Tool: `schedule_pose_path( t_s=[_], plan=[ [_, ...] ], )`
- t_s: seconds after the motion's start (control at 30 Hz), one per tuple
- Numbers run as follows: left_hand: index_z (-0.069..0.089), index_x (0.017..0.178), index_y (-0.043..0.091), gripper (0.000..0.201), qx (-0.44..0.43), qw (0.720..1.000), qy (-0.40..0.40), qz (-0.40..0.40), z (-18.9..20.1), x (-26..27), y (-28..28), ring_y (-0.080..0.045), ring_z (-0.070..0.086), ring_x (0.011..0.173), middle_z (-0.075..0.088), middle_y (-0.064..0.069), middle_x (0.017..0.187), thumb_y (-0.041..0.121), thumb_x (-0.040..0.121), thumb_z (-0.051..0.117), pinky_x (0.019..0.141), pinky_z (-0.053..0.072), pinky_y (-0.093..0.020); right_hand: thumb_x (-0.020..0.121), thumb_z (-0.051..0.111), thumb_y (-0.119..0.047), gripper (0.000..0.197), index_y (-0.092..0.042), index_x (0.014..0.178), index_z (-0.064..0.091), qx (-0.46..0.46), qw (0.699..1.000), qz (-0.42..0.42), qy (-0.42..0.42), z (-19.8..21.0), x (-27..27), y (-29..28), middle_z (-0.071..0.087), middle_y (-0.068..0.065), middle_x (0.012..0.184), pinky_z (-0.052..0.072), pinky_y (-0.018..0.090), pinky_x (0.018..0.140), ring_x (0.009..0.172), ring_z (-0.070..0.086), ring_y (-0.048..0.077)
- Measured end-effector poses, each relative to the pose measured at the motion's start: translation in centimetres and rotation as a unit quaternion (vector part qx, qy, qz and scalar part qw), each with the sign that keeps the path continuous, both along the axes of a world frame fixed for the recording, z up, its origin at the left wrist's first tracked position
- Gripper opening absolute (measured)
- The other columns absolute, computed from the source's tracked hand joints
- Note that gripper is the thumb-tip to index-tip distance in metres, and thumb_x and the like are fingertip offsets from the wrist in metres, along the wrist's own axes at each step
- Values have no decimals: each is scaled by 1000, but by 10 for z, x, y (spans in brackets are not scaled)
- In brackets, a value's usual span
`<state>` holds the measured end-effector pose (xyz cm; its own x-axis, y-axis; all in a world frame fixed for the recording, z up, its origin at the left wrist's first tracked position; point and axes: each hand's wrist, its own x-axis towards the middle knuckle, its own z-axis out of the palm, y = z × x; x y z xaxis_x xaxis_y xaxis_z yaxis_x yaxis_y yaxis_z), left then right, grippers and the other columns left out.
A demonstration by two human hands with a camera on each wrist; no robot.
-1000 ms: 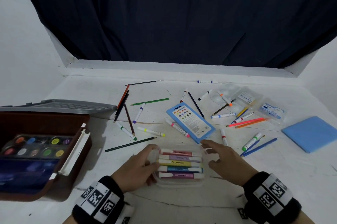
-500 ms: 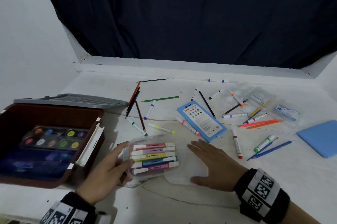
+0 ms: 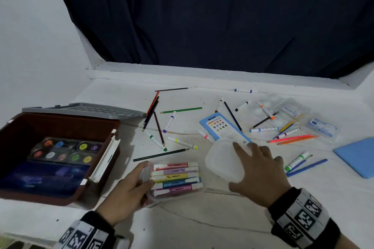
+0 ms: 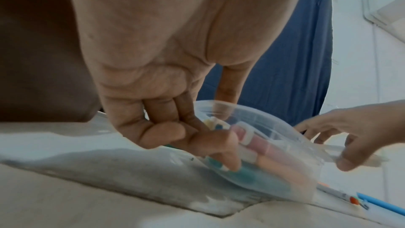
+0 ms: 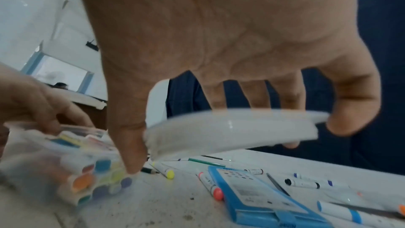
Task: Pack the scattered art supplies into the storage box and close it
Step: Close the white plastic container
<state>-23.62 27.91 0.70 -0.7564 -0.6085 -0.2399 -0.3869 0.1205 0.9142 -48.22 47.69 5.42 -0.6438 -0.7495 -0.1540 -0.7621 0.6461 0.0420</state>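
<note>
Head view: the clear marker case [image 3: 176, 180] is being gripped by the left hand [image 3: 129, 192], its lid [image 3: 223, 162] is being held by the right hand [image 3: 261, 175], the storage box [image 3: 60, 127] is being left open with only paints inside, and many pens are still being left scattered on the surface [image 3: 202, 224].

The marker case [image 3: 176, 180] was clear, glossy plastic, its lid [image 3: 223, 162] milky and smooth. The storage box [image 3: 60, 127] at left looked like matt brown plastic with a grey ribbed lid. The tabletop [image 3: 202, 218] was white, rough and cracked
</note>
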Motion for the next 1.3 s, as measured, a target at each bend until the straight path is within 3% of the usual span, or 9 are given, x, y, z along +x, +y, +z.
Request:
schedule_pose_path(
  t_s=[0.13,0.23,0.33,0.6,0.77,0.87,0.93,1.1,1.3],
  plan=[
    [51,123,41,33,-3,999,-24,-20,-8,-20,-3,-12,66,60,75,-2,78,17,102,53,57,50,-26,65,56,-79,109,-33,152,8,-48,998,-39,-7,3,-6,4,31,0,149,36,43,103,134,30,24],
    [46,126,49,36,-19,996,-61,-60,-20,-35,-11,-18,74,81,77,-2,93,25,100,53,76,60,-40,67,56,-80,110,-32,153,6,-67,996,-66,-10,0,-9,9,30,0,150,36,43,104,135,29,25],
    [41,131,50,38,-58,990,-92,-89,-20,-49,-11,-13,73,88,76,0,100,26,102,50,83,59,-36,71,53,-80,104,-30,152,12,-107,989,-99,-15,-5,-11,12,31,3,150,40,45,101,133,32,27],
    [38,151,29,51,-101,983,-99,-116,-9,-78,4,-10,46,134,47,12,147,46,102,41,113,33,-26,69,50,-85,108,-28,152,13,-198,969,-72,-128,-11,-5,7,37,-4,145,41,41,102,125,39,20],
    [58,132,34,42,-96,990,-62,-83,-4,-81,2,-7,60,113,64,15,125,54,101,38,103,43,-29,66,56,-85,112,-35,153,7,-155,962,56,-218,-2,2,6,24,-17,153,26,37,115,138,24,7],
    [63,104,28,23,-36,999,-15,-35,4,-83,3,-13,57,90,64,2,98,33,106,40,71,43,-23,66,57,-84,111,-38,153,6,-104,965,111,-214,-4,3,8,18,-18,157,20,37,119,142,17,4],
    [62,113,30,20,-29,999,-17,-33,4,-84,2,-14,57,84,65,-2,98,25,105,45,60,41,-19,64,52,-88,113,-37,153,5,-77,965,132,-213,-6,3,7,14,-18,159,15,41,121,145,11,3],
    [58,129,35,35,-72,993,-55,-80,-3,-81,-1,-10,59,77,62,-1,102,20,97,61,66,44,-17,75,51,-80,112,-30,154,-10,-9,964,158,-213,-5,3,0,-13,-17,161,-9,49,121,140,-17,-5],
    [62,119,35,32,-147,979,-86,-114,9,-88,-7,-1,60,64,64,5,88,19,92,68,65,45,-13,83,49,-74,107,-23,155,-12,1,962,182,-203,-6,-1,-8,-12,-9,162,-16,37,114,134,-14,-7]
  ],
)
